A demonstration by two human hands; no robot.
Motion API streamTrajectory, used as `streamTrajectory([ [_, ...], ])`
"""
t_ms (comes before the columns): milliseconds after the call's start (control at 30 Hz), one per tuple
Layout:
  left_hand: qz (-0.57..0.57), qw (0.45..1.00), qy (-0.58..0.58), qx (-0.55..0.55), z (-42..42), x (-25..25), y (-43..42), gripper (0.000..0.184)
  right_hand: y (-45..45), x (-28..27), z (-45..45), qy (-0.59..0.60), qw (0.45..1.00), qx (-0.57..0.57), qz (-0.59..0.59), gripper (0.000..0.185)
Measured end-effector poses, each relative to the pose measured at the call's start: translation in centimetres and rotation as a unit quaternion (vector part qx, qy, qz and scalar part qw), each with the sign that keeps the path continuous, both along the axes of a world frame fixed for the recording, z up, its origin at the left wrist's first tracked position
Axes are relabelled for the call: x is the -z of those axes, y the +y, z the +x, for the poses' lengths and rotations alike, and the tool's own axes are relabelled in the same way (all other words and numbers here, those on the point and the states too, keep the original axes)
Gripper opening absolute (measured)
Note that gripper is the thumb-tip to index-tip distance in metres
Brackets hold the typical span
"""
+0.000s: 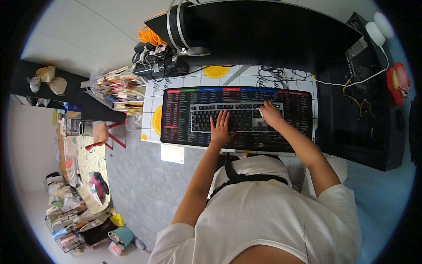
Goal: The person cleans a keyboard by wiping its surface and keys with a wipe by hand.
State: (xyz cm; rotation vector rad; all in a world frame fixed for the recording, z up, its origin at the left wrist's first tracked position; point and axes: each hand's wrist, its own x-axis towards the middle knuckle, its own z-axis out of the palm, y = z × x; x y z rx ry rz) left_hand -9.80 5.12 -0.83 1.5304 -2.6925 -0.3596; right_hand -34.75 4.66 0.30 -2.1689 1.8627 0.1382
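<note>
A grey-framed keyboard (241,115) with black keys lies on a large dark desk mat (176,138) printed with columns of small text. My left hand (222,127) rests palm down over the keyboard's left-middle keys, its fingers stretched out and holding nothing. Over the right part of the keyboard, near the number keys, my right hand (271,114) has its fingers bent together. A small white thing (261,113) shows at those fingers, pressed against the keys; it is too small to name surely.
Behind the mat stands a wide black monitor (263,35). Loose black cables (283,75) lie below it. To the right is an open black computer case (365,127). Stacked papers (123,88) and an orange cord (151,37) are at the left.
</note>
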Motion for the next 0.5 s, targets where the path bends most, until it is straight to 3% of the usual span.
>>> streamTrajectory([
  [100, -0.003, 1.0, 0.016, -0.002, -0.4, 0.4, 0.2, 0.097, 0.3, 0.1, -0.8, 0.028, 0.999, -0.04, 0.002, 0.025],
  [333, 0.003, 1.0, 0.013, -0.016, -0.5, 0.1, 0.3, 0.095, 1.6, 0.9, -3.1, 0.027, 0.995, 0.06, -0.078, 0.023],
  [400, 0.007, 0.999, 0.028, -0.018, -0.7, 0.4, 0.3, 0.095, 2.0, 0.4, -4.2, 0.008, 0.993, 0.118, -0.02, 0.029],
  [433, -0.001, 0.999, 0.029, -0.021, -0.7, 0.6, 0.4, 0.095, 2.8, 0.1, -4.3, -0.05, 0.985, 0.139, -0.095, 0.029],
  [467, -0.011, 0.999, 0.029, -0.024, -0.8, 0.8, 0.4, 0.095, 3.3, -0.1, -4.1, -0.047, 0.985, 0.14, -0.094, 0.029],
  [500, -0.009, 0.999, 0.042, -0.023, -0.7, 0.6, 0.5, 0.094, 3.6, -0.2, -3.5, -0.133, 0.971, 0.15, -0.134, 0.028],
])
